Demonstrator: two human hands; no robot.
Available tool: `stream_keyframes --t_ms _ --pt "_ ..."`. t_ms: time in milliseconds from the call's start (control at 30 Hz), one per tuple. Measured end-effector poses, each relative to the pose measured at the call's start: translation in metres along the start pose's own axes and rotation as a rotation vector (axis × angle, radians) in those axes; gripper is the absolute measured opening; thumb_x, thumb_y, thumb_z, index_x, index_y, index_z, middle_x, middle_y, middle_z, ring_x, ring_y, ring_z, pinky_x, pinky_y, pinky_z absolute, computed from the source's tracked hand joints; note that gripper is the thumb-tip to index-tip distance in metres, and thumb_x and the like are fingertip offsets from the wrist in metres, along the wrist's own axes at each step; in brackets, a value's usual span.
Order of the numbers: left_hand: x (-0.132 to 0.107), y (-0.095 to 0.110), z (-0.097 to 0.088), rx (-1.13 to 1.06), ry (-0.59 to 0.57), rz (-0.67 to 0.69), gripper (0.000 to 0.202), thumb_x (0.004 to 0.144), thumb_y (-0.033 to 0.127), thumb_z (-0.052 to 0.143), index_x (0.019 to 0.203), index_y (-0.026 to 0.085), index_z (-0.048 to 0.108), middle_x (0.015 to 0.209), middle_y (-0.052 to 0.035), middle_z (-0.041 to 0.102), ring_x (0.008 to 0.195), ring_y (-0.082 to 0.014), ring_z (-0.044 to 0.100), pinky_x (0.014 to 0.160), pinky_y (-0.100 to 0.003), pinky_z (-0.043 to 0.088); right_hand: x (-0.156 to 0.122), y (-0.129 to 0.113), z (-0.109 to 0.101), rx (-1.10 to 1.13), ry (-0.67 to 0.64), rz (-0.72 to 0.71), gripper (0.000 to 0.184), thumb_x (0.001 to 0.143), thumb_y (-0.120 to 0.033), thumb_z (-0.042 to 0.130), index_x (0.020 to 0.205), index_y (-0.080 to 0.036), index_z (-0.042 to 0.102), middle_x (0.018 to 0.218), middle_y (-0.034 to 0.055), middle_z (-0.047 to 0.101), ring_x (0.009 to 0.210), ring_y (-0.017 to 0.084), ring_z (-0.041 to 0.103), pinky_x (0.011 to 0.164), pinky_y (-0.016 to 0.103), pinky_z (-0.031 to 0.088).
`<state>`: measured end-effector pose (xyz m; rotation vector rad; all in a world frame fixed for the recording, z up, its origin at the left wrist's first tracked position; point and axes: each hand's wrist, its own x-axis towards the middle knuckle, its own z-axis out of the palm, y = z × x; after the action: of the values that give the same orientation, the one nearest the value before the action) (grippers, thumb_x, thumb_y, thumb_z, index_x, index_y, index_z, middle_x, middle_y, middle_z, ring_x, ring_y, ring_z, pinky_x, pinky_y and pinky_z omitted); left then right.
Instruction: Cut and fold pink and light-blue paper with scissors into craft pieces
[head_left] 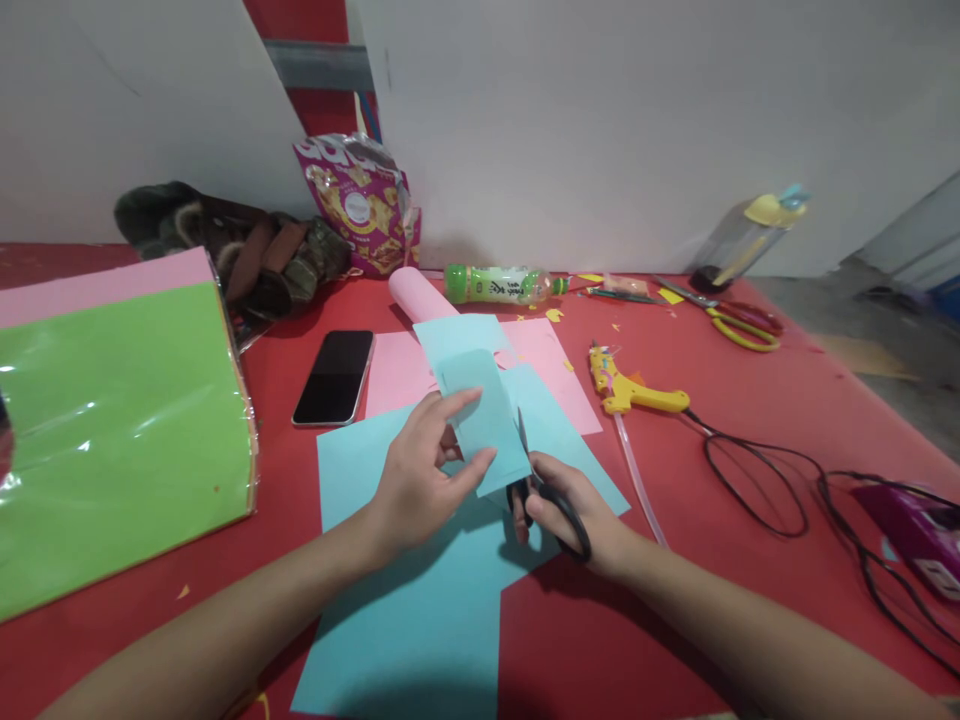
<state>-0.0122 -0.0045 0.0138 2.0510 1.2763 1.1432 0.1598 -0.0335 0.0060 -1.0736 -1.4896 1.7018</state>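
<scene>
My left hand (420,480) pinches a folded strip of light blue paper (484,415) and holds it up above the table. My right hand (570,510) grips black-handled scissors (551,505), whose blades sit at the strip's right edge. Under both hands lies a large light blue sheet (420,620) on the red table (675,600). Pink paper (551,370) lies just behind it, with a pink roll (416,293) further back.
A black phone (335,377) lies left of the papers. A wrapped pack of green and pink sheets (112,440) fills the left side. To the right are a yellow glue gun (626,390) with its black cord (757,480), yellow-handled scissors (739,322), a green bottle (499,284) and a snack bag (360,205).
</scene>
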Motion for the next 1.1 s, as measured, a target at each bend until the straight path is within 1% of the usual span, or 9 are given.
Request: stream_keyframes --t_ms 167,400,500,633,767,900,967,1100 --pt "-0.0001 -0.0004 0.0000 0.002 -0.005 0.001 0.039 0.074 0.019 0.057 0.111 0.019 0.044 0.091 -0.0028 0.048 0.056 -0.0062 0.045 0.051 -0.019 0.046 0.0001 0.0007 -0.0002 -0.013 0.001 -0.005 0.045 0.070 -0.060 0.049 0.081 -0.016 0.044 0.057 -0.0031 0.048 0.051 0.010 0.049 0.049 0.023 0.036" --pt "-0.0006 -0.0011 -0.0003 0.023 -0.008 -0.003 0.039 0.075 0.021 0.056 0.111 0.020 0.044 0.093 -0.0032 0.049 0.053 -0.0056 0.045 0.050 -0.020 0.046 -0.0002 0.0032 -0.0009 -0.009 0.013 0.015 0.044 0.070 -0.059 0.051 0.079 -0.017 0.044 0.054 -0.0051 0.046 0.048 0.009 0.048 0.047 0.022 0.035" --pt "0.0003 -0.0020 -0.0008 0.021 -0.017 0.003 0.039 0.075 0.021 0.056 0.112 0.020 0.043 0.094 -0.0035 0.049 0.055 -0.0062 0.047 0.052 -0.021 0.047 -0.0002 0.0025 -0.0005 -0.003 0.024 0.012 0.042 0.070 -0.058 0.052 0.076 -0.017 0.043 0.053 -0.0057 0.046 0.046 0.008 0.047 0.047 0.022 0.036" --pt "0.0016 -0.0013 -0.0013 0.013 -0.008 0.006 0.040 0.074 0.020 0.057 0.111 0.020 0.044 0.093 -0.0032 0.049 0.053 -0.0051 0.046 0.051 -0.020 0.047 -0.0001 0.0010 0.0003 -0.002 0.036 0.009 0.041 0.069 -0.057 0.053 0.074 -0.018 0.043 0.053 -0.0054 0.047 0.046 0.008 0.047 0.047 0.022 0.037" --pt "0.0014 -0.0002 -0.0011 -0.020 -0.007 -0.032 0.039 0.073 0.020 0.058 0.110 0.021 0.045 0.093 -0.0031 0.048 0.053 -0.0048 0.045 0.049 -0.019 0.048 0.0003 0.0015 0.0002 0.009 0.031 0.007 0.043 0.068 -0.059 0.053 0.076 -0.017 0.044 0.053 -0.0058 0.046 0.045 0.008 0.047 0.046 0.022 0.036" --pt "-0.0005 -0.0008 -0.0001 -0.119 -0.045 -0.085 0.040 0.074 0.021 0.056 0.112 0.022 0.043 0.097 -0.0046 0.047 0.057 -0.0068 0.049 0.052 -0.022 0.050 0.0002 0.0012 -0.0003 0.034 0.010 0.009 0.047 0.067 -0.060 0.053 0.082 -0.017 0.045 0.056 -0.0050 0.046 0.048 0.009 0.049 0.048 0.022 0.035" --pt "-0.0013 -0.0011 0.0004 -0.133 -0.051 -0.087 0.040 0.074 0.021 0.056 0.112 0.022 0.043 0.098 -0.0050 0.047 0.059 -0.0075 0.050 0.053 -0.023 0.051 0.0000 0.0004 -0.0006 0.038 0.001 0.008 0.048 0.068 -0.061 0.052 0.084 -0.016 0.045 0.057 -0.0039 0.048 0.050 0.010 0.050 0.049 0.023 0.036" --pt "-0.0014 -0.0009 0.0005 -0.099 -0.049 -0.072 0.041 0.073 0.021 0.057 0.112 0.021 0.044 0.097 -0.0048 0.048 0.057 -0.0069 0.050 0.050 -0.021 0.050 0.0001 -0.0003 -0.0011 0.045 -0.008 0.002 0.048 0.068 -0.061 0.051 0.084 -0.016 0.045 0.059 -0.0024 0.050 0.052 0.011 0.050 0.051 0.024 0.036"
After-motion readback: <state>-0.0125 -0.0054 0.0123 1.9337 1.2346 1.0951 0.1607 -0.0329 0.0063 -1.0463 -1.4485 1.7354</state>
